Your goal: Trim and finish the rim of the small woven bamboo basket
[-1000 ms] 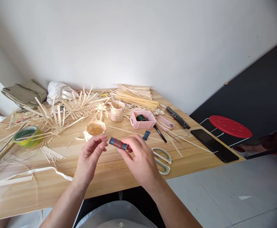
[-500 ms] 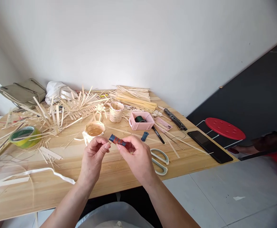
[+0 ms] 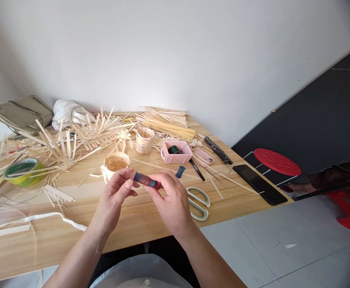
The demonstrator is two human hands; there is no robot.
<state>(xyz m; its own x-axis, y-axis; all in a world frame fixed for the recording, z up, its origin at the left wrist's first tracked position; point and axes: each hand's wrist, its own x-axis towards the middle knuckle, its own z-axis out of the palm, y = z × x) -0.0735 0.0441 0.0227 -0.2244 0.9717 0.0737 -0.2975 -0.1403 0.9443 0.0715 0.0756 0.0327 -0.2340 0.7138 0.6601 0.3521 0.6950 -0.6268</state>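
Observation:
A short spool wound with blue and red-orange thread point(image 3: 145, 180) lies nearly level between my hands, above the wooden table point(image 3: 139, 218). My right hand point(image 3: 170, 200) pinches its right end. My left hand point(image 3: 113, 198) holds the blue end between thumb and fingertips. Behind my left fingers stands a small woven bamboo basket point(image 3: 117, 162). A small blue spool point(image 3: 180, 171) lies just beyond my right hand, and white-handled scissors point(image 3: 198, 203) lie to its right.
Loose bamboo strips point(image 3: 81, 146) cover the table's left and back. Also there are a woven cup point(image 3: 145, 141), a pink box holding green thread point(image 3: 176, 158), green-yellow tape point(image 3: 25, 173), a black phone point(image 3: 259, 184) near the right edge, and a red stool point(image 3: 277, 162) beyond it.
The spool has levelled out from a slight tilt, and my left fingers have closed around its blue end. The whole scene has drifted slightly left in view.

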